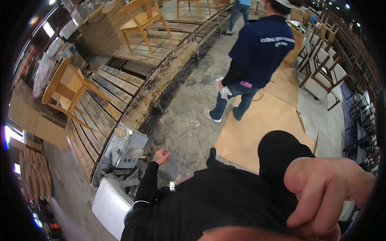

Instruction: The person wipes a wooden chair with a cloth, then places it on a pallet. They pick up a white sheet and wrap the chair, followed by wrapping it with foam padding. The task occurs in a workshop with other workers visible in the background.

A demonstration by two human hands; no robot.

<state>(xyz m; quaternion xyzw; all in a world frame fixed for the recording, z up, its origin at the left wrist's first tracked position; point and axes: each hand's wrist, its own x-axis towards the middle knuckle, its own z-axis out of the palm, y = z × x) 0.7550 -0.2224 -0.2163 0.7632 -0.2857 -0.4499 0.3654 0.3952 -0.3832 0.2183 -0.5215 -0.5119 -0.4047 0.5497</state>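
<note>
My left hand (162, 156) hangs at the end of a black sleeve, with its fingers loosely bent and nothing visible in them. Nearest to it stands a grey metal box (136, 145), and a roll of tape (123, 132) lies on top of that. Large and close at the lower right is my right hand (321, 193). Its fingers are curled in, and what they may hold is hidden. A silvery-white padded sheet (109, 207) drapes beside my left forearm.
A slatted wooden conveyor (108, 90) carries light wooden chairs (66, 90). Ahead, a person in a dark blue shirt (261, 52) holds a white cloth (225, 92). Flat cardboard (261, 128) covers part of the floor. White-padded chairs (321, 76) stand at right; cardboard stacks at left.
</note>
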